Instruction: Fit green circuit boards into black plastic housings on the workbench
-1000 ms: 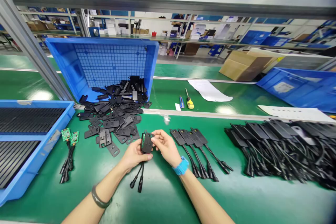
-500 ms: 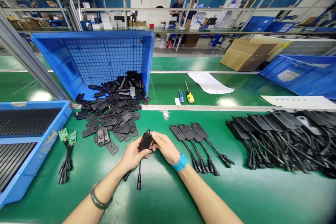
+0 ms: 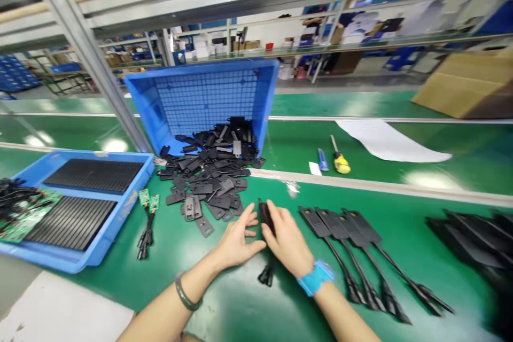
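My right hand (image 3: 287,239) is closed on a small black cased module (image 3: 265,216) just above the green bench mat. Its two black cable ends (image 3: 265,276) hang down below the hand. My left hand (image 3: 238,240) lies beside it with fingers spread, touching the module's left side. A pile of loose black plastic shells (image 3: 208,173) spills from a tipped blue crate (image 3: 204,99) just beyond my hands. Three finished black modules with cables (image 3: 352,248) lie in a row to my right.
A blue tray (image 3: 82,206) with black slotted inserts sits at the left. Green circuit boards with cables (image 3: 147,214) lie beside it. A yellow screwdriver (image 3: 340,159), a blue cutter (image 3: 322,159) and a white paper (image 3: 390,141) lie on the far belt. More black cabled modules (image 3: 476,235) lie at the right.
My head has turned left, so the scene shifted right. My hands lowered the module toward the mat. My left hand opened its fingers while my right hand kept hold.
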Demonstrator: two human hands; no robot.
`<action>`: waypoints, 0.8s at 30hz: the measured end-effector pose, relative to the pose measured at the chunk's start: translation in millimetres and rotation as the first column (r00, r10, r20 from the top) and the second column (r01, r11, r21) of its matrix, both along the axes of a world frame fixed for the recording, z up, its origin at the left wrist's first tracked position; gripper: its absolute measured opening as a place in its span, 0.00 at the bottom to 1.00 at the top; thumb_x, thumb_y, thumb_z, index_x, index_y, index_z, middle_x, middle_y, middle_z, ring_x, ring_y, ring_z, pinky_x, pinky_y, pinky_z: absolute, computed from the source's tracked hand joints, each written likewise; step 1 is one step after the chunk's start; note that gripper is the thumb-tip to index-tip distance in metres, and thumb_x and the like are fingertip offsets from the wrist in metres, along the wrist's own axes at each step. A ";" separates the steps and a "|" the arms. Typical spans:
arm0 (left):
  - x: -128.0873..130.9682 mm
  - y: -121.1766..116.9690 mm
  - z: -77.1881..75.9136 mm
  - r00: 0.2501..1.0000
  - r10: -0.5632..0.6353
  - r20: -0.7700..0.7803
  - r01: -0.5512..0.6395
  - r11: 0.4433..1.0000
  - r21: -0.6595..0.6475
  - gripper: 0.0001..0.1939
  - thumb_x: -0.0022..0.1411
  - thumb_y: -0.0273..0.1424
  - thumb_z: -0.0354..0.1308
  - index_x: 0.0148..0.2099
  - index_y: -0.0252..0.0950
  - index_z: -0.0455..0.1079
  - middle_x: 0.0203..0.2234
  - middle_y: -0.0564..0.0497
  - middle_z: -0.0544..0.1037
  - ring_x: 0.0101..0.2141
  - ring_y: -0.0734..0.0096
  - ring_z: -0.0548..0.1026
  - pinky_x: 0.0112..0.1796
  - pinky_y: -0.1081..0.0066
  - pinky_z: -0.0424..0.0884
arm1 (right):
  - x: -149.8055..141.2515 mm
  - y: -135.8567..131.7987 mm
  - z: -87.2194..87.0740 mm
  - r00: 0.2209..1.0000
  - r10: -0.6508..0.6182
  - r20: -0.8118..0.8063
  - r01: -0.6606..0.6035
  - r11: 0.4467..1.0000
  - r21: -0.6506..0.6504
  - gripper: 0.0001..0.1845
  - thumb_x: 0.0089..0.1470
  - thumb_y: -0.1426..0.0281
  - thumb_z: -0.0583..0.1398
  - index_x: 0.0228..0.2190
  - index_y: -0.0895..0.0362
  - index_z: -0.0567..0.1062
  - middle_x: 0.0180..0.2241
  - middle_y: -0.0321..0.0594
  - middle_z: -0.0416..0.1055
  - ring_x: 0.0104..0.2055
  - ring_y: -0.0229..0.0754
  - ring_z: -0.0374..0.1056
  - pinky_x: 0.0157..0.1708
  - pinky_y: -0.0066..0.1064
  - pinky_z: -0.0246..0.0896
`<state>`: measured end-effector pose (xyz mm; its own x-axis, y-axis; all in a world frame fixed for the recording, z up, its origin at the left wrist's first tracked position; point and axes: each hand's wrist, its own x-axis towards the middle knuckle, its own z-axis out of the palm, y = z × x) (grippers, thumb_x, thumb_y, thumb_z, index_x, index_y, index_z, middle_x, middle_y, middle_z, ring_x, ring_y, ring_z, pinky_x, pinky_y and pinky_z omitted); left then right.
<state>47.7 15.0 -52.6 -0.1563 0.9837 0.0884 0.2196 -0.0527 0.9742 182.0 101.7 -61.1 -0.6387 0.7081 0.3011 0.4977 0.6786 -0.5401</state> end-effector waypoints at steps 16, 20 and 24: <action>-164.8 -147.6 64.8 0.310 0.290 -0.905 -0.874 0.462 -0.151 0.11 0.54 0.28 0.60 0.42 0.35 0.68 0.29 0.44 0.77 0.34 0.53 0.76 0.36 0.62 0.70 | 15.5 0.7 -7.5 0.996 0.077 0.034 -0.082 0.974 0.211 0.19 0.58 0.68 0.51 0.48 0.61 0.71 0.42 0.51 0.65 0.41 0.51 0.64 0.40 0.42 0.64; -162.2 -157.0 77.9 0.186 0.306 -0.934 -0.910 0.413 -0.047 0.14 0.62 0.29 0.48 0.46 0.36 0.71 0.34 0.41 0.79 0.39 0.51 0.76 0.37 0.61 0.69 | 6.6 -13.6 -0.7 0.970 0.207 -0.128 -0.227 0.959 -0.170 0.18 0.59 0.63 0.51 0.46 0.56 0.73 0.43 0.48 0.67 0.45 0.50 0.65 0.45 0.42 0.62; -128.0 -142.7 100.3 0.300 0.560 -0.772 -0.820 0.565 0.091 0.15 0.62 0.35 0.49 0.48 0.38 0.70 0.32 0.48 0.79 0.33 0.61 0.77 0.37 0.67 0.70 | -1.8 -30.0 17.6 0.908 0.259 -0.329 -0.413 0.681 -0.605 0.21 0.58 0.56 0.53 0.46 0.54 0.74 0.44 0.47 0.70 0.46 0.49 0.67 0.47 0.42 0.61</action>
